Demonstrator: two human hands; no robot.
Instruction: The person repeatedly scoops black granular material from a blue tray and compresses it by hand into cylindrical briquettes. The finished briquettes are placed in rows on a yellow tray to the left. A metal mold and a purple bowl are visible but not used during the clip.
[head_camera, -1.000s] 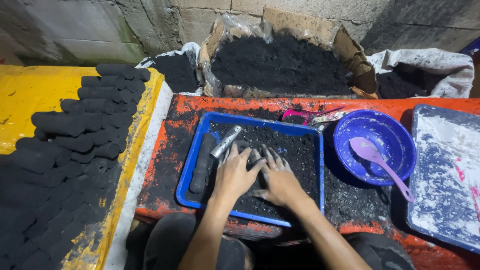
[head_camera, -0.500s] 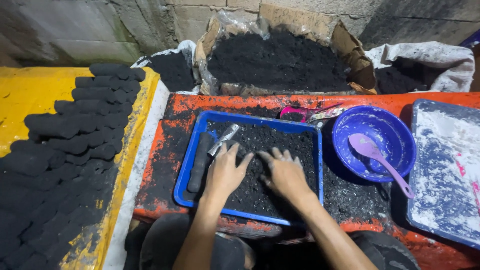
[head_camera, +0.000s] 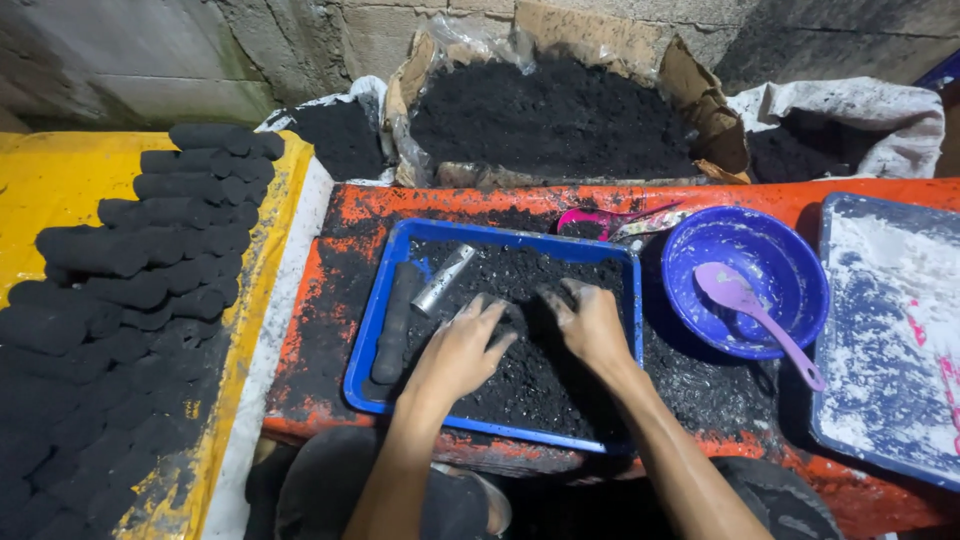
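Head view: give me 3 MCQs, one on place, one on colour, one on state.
1. Where does the spoon lie?
A. in the bowl
B. in the blue tray
C. on the yellow sheet

2. What colour is the spoon?
A. red
B. purple
C. green

3. How are the hands?
A. both raised
B. gripping the metal tube
C. flat on the black powder

A: its scoop rests inside the bowl. B: it is pale purple. C: left hand and right hand press down, fingers spread.

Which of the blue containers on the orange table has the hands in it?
The blue rectangular plastic tray filled with black powder: both the left hand and right hand press into it. The round blue bowl holds only a purple spoon.
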